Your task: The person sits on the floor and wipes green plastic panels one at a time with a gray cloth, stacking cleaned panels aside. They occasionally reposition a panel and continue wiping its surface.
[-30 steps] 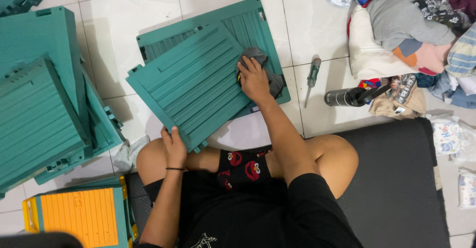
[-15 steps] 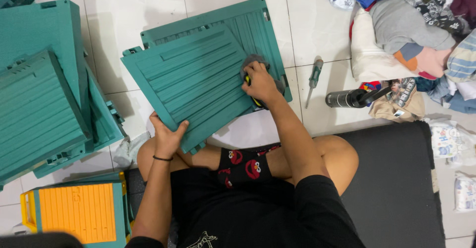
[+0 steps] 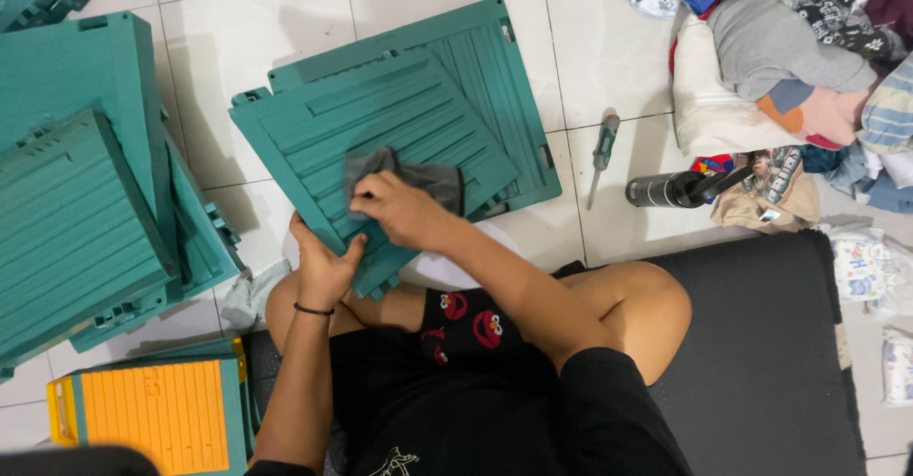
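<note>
Panel point(image 3: 380, 143): teal ribbed plastic, tilted over the lap, atop a second panel point(image 3: 495, 86) on the floor.
Right hand point(image 3: 404, 212): fingers pressed onto a grey cloth point(image 3: 418, 176) on the ribs.
Left hand point(image 3: 323, 267): closed on the panel's near edge.
Risk: hard rubbing could likely slip that edge free, dropping the panel.
Nearby: screwdriver point(image 3: 603, 153), clothes pile point(image 3: 799, 48).

Single head cam, looking almost straight down over the seated person's lap onto the tiled floor point(image 3: 609, 48). Close range: knees and forearms fill the lower frame. No second view, so no overlap.
</note>
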